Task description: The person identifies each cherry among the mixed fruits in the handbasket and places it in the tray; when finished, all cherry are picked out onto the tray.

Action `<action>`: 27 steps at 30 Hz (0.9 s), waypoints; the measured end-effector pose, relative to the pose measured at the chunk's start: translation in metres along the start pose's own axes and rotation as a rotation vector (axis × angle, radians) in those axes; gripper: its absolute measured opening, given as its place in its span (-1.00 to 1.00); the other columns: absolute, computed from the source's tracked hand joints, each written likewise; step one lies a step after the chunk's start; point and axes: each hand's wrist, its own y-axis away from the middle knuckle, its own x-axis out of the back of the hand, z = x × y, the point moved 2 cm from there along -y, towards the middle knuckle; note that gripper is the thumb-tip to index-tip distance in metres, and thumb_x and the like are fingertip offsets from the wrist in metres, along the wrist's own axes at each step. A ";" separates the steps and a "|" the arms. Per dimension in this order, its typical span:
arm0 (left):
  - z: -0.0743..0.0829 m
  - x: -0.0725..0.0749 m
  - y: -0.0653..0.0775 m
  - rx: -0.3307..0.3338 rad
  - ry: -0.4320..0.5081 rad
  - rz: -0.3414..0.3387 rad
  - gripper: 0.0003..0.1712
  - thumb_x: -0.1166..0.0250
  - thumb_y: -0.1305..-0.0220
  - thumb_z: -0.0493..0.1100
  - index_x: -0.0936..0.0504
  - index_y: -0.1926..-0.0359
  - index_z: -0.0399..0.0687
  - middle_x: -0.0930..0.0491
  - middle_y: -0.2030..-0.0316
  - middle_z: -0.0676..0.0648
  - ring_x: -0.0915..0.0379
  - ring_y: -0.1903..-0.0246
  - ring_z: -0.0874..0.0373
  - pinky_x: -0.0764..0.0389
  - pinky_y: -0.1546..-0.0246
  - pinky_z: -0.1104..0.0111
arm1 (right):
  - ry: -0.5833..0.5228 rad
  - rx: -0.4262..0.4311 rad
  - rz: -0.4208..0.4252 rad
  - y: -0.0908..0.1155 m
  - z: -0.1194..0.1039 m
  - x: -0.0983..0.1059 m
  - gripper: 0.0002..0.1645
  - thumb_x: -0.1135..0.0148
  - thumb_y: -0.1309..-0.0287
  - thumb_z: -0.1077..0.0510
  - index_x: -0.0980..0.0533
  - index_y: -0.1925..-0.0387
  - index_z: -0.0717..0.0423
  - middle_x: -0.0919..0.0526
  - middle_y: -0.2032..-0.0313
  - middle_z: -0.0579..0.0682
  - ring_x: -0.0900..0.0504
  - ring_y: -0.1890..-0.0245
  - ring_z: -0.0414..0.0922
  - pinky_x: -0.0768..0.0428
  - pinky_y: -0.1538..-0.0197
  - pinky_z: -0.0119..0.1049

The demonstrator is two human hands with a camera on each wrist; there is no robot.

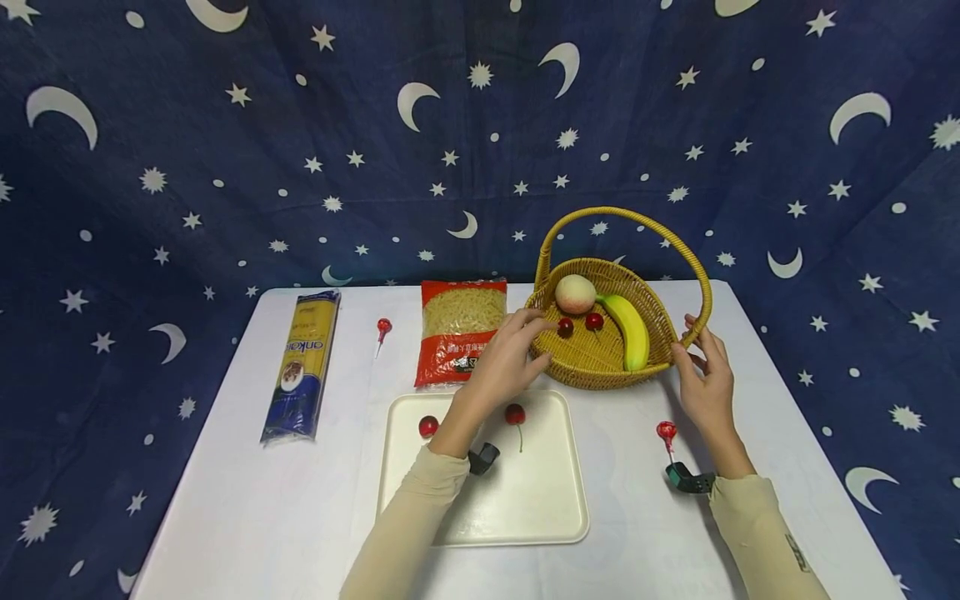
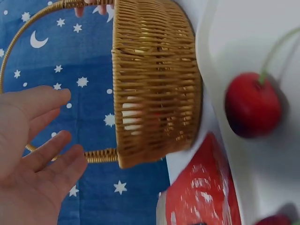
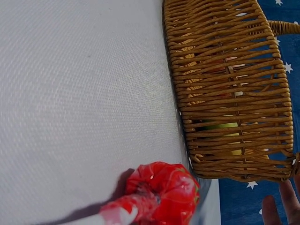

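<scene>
A wicker basket (image 1: 600,382) with a tall arched handle stands at the back right of the table. Inside it lie a peach (image 1: 575,294), a banana (image 1: 634,333) and two cherries (image 1: 594,321). My left hand (image 1: 510,354) hovers at the basket's left rim, fingers loosely spread and overlapping one cherry in the head view. The left wrist view shows that hand (image 2: 40,154) with nothing in it. My right hand (image 1: 707,379) pinches the foot of the handle at the right rim between thumb and fingers. Only its fingertips (image 3: 287,199) show in the right wrist view.
A cream tray (image 1: 517,508) at the front holds two cherries (image 1: 428,427), partly under my left arm. Behind it lies a red pasta bag (image 1: 457,325); a spaghetti pack (image 1: 302,367) is at left. Wrapped lollipops lie at left (image 1: 384,326) and near my right wrist (image 1: 666,431).
</scene>
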 end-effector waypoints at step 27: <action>-0.014 -0.053 -0.081 0.176 0.154 -0.065 -0.59 -0.38 -0.38 -0.34 -0.70 -0.21 -0.02 -0.63 -0.19 -0.11 -0.61 -0.21 -0.05 -0.62 -0.26 0.17 | 0.013 -0.003 0.002 0.001 0.002 0.001 -0.38 -0.21 -0.55 0.16 -0.42 -0.54 -0.22 -0.48 -0.43 0.03 -0.39 -0.26 -0.63 -0.47 -0.24 -0.60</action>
